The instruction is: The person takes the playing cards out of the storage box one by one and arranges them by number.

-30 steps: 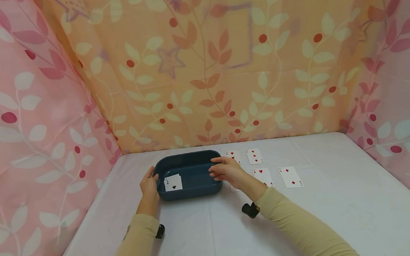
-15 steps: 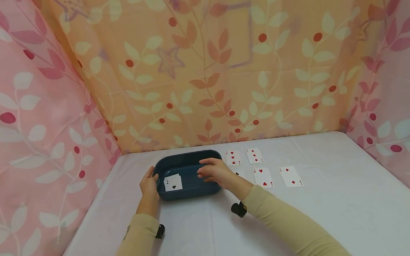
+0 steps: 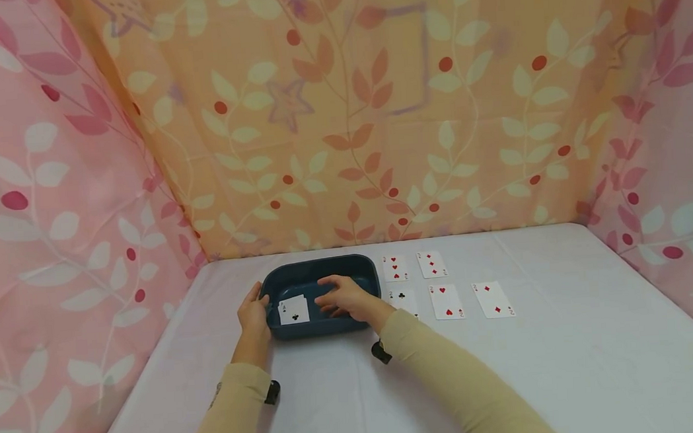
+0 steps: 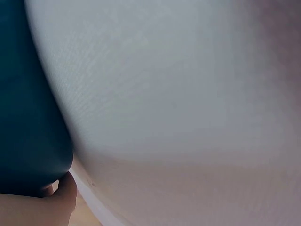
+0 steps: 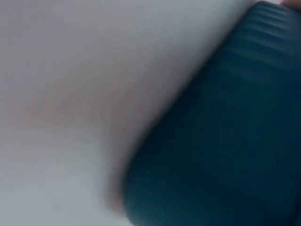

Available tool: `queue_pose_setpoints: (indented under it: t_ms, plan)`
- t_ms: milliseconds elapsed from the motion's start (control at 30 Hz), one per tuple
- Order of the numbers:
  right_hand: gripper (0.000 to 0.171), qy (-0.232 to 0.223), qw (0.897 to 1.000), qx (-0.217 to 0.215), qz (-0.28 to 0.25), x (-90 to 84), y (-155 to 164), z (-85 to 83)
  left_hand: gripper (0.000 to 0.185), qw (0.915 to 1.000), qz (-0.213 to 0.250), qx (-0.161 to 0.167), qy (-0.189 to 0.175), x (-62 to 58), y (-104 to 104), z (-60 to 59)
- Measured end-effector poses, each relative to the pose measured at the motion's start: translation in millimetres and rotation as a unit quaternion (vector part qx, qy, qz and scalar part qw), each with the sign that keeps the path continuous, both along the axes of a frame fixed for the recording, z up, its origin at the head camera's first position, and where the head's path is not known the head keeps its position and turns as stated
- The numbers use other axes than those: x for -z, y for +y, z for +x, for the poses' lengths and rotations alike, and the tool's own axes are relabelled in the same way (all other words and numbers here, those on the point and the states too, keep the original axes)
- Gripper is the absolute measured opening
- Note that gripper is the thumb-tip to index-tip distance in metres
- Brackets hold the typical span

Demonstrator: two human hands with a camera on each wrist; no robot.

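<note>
- Head view: the left hand [image 3: 252, 315] grips the left rim of a dark blue tray [image 3: 355, 266], thumb hooked over the edge and fingers round the outer wall.
- The right hand [image 3: 342, 297] reaches into the tray with fingers stretched flat and low over its floor; whether it pinches anything cannot be told.
- Left wrist view shows the tray's smooth outer wall [image 4: 28, 117] with a fingertip under it; right wrist view shows its ribbed plastic side [image 5: 225, 141], blurred.
- The tray is a rounded rectangle with raised walls, standing near the back-left corner of the table [image 3: 570, 362].
- An ace of clubs [image 3: 293, 310] lies face up in the tray's left part, just beside the right hand's fingers.
- Five more cards lie flat to the tray's right: a black card [image 3: 404, 300] just beside the tray, a two of hearts [image 3: 446, 301], a two of diamonds [image 3: 492, 299], and behind them a hearts card [image 3: 394, 267] and a diamonds card [image 3: 431, 263].
- A white cloth covers the table, with wide open room along the front edge and right side.
- Leaf-patterned fabric walls [image 3: 376, 109] close off the left, back and right edges.
</note>
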State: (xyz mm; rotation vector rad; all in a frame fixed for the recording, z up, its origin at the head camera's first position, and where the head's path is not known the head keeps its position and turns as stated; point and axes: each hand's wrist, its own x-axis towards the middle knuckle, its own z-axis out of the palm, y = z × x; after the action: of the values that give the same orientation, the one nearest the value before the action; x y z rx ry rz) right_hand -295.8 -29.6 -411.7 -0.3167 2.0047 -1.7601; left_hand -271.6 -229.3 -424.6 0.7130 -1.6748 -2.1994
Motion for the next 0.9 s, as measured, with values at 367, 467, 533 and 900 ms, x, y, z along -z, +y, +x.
queue_pose_setpoints:
  t_ms: [367,467,533,900]
  plan:
    - [0.068,0.173,0.941,-0.126,0.262,11.4,-37,-13.3,0.051,0.9999,-0.004,-0.009,0.011,-0.4,-3,-2.7]
    - [0.078,0.214,0.916,-0.138,0.31,28.7,-45,-26.9,0.051,0.9999,-0.006,-0.005,0.014,0.4,-1,-3.0]
    - [0.083,0.258,0.901,-0.147,0.317,66.8,-53,-56.8,0.051,0.9999,-0.004,-0.001,0.012,1.7,0,-2.8]
    - [0.068,0.252,0.887,-0.147,0.359,82.4,-66,-74.5,0.052,1.0,0.004,0.003,0.007,2.8,0,-1.0]
